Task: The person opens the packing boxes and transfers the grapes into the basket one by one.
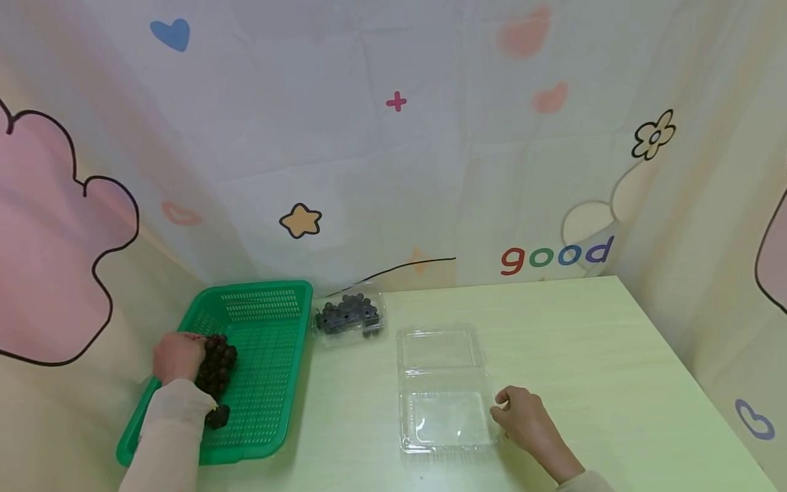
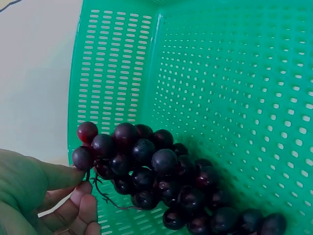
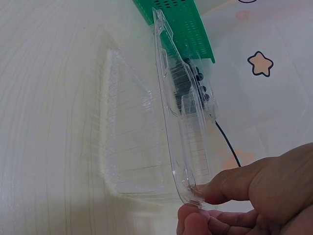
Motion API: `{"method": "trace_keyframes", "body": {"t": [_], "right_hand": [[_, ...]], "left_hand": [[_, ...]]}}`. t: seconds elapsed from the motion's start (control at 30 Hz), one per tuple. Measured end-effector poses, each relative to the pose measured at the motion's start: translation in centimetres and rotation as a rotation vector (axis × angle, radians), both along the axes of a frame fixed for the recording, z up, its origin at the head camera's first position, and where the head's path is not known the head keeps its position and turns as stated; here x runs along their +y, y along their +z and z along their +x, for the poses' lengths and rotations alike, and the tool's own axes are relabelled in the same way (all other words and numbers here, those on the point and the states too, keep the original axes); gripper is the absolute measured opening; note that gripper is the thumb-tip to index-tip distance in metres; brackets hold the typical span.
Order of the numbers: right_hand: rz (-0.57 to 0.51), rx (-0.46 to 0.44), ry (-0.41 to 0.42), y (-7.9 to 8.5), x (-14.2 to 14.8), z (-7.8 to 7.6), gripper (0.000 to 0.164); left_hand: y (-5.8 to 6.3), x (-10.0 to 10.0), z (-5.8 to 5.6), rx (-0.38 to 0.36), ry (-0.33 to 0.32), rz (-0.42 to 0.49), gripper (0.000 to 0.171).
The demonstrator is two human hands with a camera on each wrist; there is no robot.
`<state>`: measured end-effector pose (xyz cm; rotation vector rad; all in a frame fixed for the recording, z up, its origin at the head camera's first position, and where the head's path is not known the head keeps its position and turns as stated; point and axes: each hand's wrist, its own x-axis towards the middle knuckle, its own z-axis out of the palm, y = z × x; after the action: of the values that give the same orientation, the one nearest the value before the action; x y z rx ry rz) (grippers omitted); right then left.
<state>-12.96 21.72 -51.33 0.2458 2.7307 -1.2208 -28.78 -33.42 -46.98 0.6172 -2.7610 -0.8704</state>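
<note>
In the green basket lies a bunch of dark grapes (image 2: 166, 181), its thin stem trailing at one side. My left hand (image 1: 177, 359) reaches over the basket's left side, and its thumb and fingertips pinch the bunch by the stem end. At the right of the green basket (image 1: 264, 383), a hinged clear plastic box (image 1: 451, 417) stands on the table with its lid folded back. My right hand (image 1: 522, 420) pinches the box's right rim between thumb and fingers. The right wrist view shows that grip on the rim closely.
Behind, beside the basket, a second clear box holding dark grapes (image 1: 349, 316) stands near the wall. A printed curtain (image 1: 393, 171) hangs behind the pale table (image 1: 553, 328). Another small dark piece (image 1: 218, 417) lies near the basket's front left.
</note>
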Motion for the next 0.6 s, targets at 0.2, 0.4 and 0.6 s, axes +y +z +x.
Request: {"method": "trace_keyframes", "body": {"t": [0.2,0.4,0.6], "right_hand": [[0.003,-0.002,-0.006,-0.07,0.01,-0.01,0.024],[0.004,0.008,-0.007,-0.07,0.05,0.08,0.023],[0.001,0.008,-0.006,-0.05,0.05,0.06,0.022]], "left_hand": [[-0.32,-0.14,-0.11,-0.055,-0.014,0.02,0.032],[-0.7,-0.2,-0.24,-0.089,-0.006,0.031,0.033],[-0.59,0.1,-0.47,-0.155,0.063,0.064,0.037]]}}
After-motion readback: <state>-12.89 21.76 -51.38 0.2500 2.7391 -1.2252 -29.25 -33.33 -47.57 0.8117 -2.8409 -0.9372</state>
